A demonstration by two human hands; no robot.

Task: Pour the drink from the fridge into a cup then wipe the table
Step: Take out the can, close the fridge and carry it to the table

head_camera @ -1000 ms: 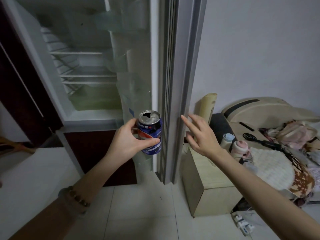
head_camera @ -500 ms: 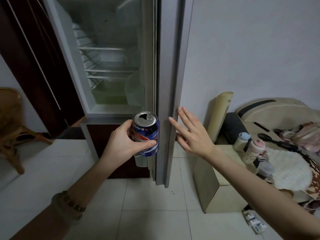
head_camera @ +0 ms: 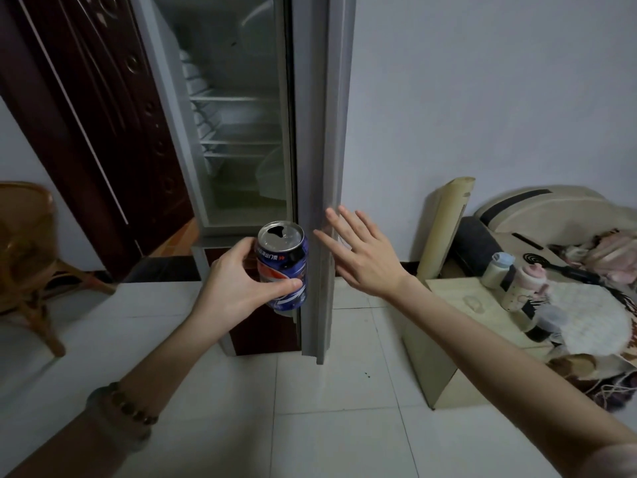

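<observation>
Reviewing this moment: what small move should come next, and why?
Probably press the right hand against the fridge door and swing it shut. That hand is open with straight fingers at the door's edge, the door stands ajar with the shelves showing, and the left hand holds the opened can outside the fridge, so nothing more seems needed from inside.
</observation>
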